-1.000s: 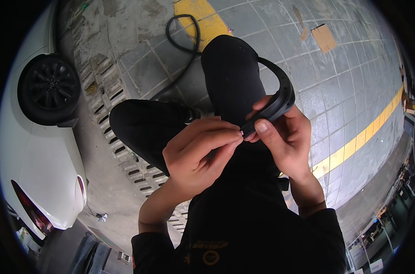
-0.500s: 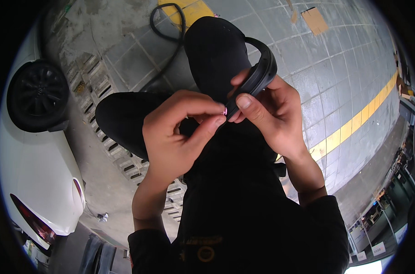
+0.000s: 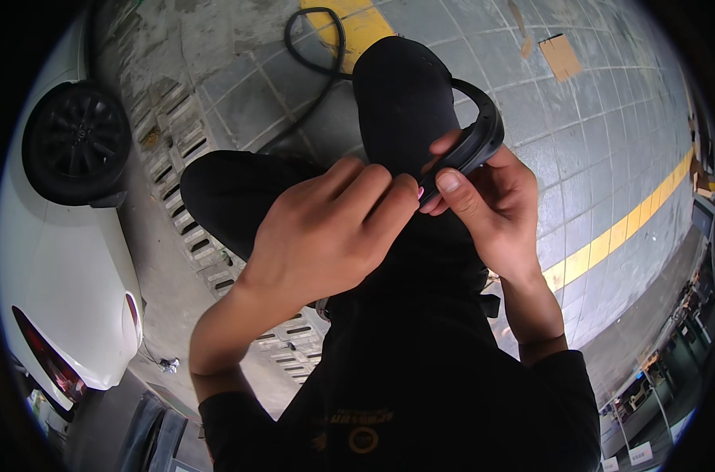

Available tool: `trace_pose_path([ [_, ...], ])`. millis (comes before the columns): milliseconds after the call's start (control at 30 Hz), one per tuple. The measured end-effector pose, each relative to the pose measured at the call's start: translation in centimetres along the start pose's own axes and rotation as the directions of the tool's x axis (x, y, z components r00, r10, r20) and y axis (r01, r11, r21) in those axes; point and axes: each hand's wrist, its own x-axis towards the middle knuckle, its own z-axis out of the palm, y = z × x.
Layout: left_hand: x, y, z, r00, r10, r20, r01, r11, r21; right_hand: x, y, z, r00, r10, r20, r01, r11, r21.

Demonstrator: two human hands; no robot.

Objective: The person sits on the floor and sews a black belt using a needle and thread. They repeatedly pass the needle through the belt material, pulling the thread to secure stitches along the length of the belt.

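You're gripping the black strip point(image 3: 479, 140) in your R hand point(image 3: 499, 211), near its end, just this side of your raised R knee point(image 3: 402, 79). Your L hand point(image 3: 326, 228) is bunching its fingers by that end, at a small pink bit point(image 3: 420, 191); can't tell if they're pinching it, tips are hidden. Prob. you're working on the strip's end. Next move's prob. calling for a steady R hold & fine L fingerwork, w/o twisting. A dark loop point(image 3: 342, 43) is lying beyond; can't tell if it's joined on.
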Motion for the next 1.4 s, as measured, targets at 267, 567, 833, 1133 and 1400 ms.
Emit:
trace_pose_path([
  [267, 0.5, -0.8, -1.7, 0.959, 0.246, 0.142, -0.258, 0.964, 0.069, 0.0, 0.2, 0.1, 0.997, 0.072, 0.027, -0.072, 0.997, 0.023],
  [567, -1.3, -1.3, -1.3, 0.928, 0.349, 0.131, -0.354, 0.935, 0.014, 0.0, 0.3, 1.0, 0.968, 0.245, 0.045, -0.248, 0.967, 0.066],
  [833, -1.9, -1.3, -0.8, 0.968, 0.212, 0.137, -0.222, 0.973, 0.064, -0.2, 2.5, -0.1, 0.937, 0.309, 0.163, -0.345, 0.887, 0.307],
  [1133, -2.1, -1.0, 0.0, 0.967, 0.196, 0.161, -0.220, 0.964, 0.151, 0.1, 4.4, -0.9, 0.965, 0.139, 0.221, -0.169, 0.978, 0.123],
  [1400, -1.8, -1.1, -0.2, 0.926, 0.304, 0.222, -0.346, 0.920, 0.184, -0.4, 4.9, -0.9, 0.971, 0.133, 0.198, -0.169, 0.969, 0.181],
])
